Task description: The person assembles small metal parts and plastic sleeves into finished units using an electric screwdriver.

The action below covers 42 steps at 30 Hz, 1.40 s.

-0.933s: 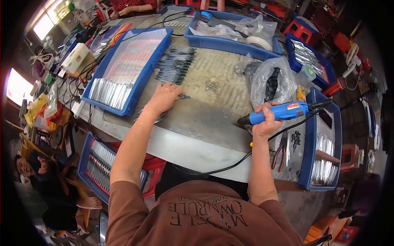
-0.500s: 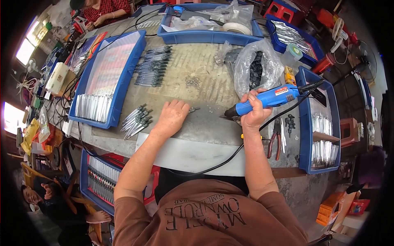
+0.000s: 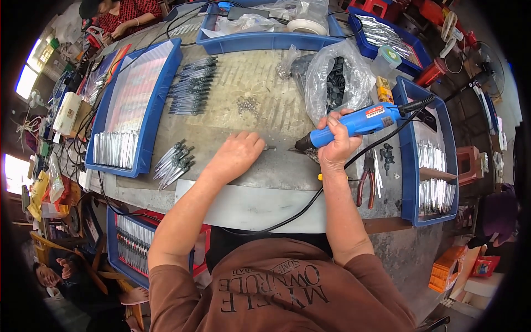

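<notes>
My right hand (image 3: 337,143) is wrapped round a blue electric screwdriver (image 3: 354,126), tilted with its black nose and thin bit pointing left, just above the grey work surface. My left hand (image 3: 237,156) rests on the surface with its fingers curled down over a slim grey metal piece (image 3: 270,148). Only that piece's end shows past the fingertips, a short gap from the bit; my fingers hide the rest. Left of this hand lies a loose bundle of silver rods with dark green ends (image 3: 174,161). Farther back, similar rods (image 3: 191,86) lie in a stacked row.
Tiny metal parts (image 3: 247,104) are scattered mid-table. A clear plastic bag (image 3: 315,83) of black pieces stands behind the screwdriver. Pliers (image 3: 365,180) lie by my right forearm, under the black cord's path. Blue trays (image 3: 95,164) of silver rods flank the table. Another person (image 3: 119,19) sits far left.
The whole view has shifted slightly. Against the table, my left hand has slid right with the grey piece, closer to the screwdriver bit. My right hand keeps its grip on the screwdriver.
</notes>
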{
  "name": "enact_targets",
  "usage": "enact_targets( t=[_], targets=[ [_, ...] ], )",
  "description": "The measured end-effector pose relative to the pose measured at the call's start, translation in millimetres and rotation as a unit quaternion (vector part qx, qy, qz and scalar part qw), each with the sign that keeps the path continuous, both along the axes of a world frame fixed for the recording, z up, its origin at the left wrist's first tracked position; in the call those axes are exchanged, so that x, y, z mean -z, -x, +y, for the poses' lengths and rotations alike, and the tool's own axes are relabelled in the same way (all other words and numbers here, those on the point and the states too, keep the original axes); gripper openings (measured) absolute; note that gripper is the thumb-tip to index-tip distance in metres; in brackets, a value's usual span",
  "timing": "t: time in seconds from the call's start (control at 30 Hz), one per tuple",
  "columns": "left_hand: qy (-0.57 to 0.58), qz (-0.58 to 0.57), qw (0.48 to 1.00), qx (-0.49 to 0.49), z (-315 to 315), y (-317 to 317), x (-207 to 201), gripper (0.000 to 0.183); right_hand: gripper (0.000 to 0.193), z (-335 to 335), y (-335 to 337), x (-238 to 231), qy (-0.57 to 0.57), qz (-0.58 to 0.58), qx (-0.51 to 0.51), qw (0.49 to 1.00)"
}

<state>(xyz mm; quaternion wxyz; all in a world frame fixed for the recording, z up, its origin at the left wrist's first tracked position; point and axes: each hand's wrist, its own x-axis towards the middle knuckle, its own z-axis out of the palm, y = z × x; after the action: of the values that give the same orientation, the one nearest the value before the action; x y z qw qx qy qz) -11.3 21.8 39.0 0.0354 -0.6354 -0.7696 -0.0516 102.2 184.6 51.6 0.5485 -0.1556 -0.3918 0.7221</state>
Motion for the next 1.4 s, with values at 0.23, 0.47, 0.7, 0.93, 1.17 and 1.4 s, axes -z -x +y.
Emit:
enact_targets(
  t=[0.23,0.47,0.7,0.93,1.17,1.4],
  targets=[
    [-0.038,-0.057,0.997,-0.038,-22.1,4.8,7.4,0.015,0.031,1.5,0.2,0.2,-0.003,-0.009,0.005,1.000],
    [-0.103,-0.055,0.989,-0.094,-6.3,-15.1,23.7,0.015,0.031,1.2,2.0,1.6,0.000,-0.004,0.004,1.000],
    [-0.126,-0.069,0.982,-0.126,0.9,-21.9,27.6,0.016,0.031,1.1,0.9,0.9,0.003,-0.006,0.006,1.000],
    [-0.150,-0.188,0.951,-0.197,5.7,-20.4,31.2,0.014,0.031,1.8,2.1,1.8,-0.004,-0.004,0.006,1.000],
    [-0.140,-0.225,0.933,-0.242,8.8,-24.6,25.9,0.011,0.031,-2.5,3.2,-0.4,-0.015,-0.008,-0.002,1.000],
    [-0.136,-0.206,0.938,-0.245,9.3,-27.7,27.4,0.009,0.031,-23.6,18.2,-7.0,-0.051,-0.011,-0.058,0.997]
  ],
)
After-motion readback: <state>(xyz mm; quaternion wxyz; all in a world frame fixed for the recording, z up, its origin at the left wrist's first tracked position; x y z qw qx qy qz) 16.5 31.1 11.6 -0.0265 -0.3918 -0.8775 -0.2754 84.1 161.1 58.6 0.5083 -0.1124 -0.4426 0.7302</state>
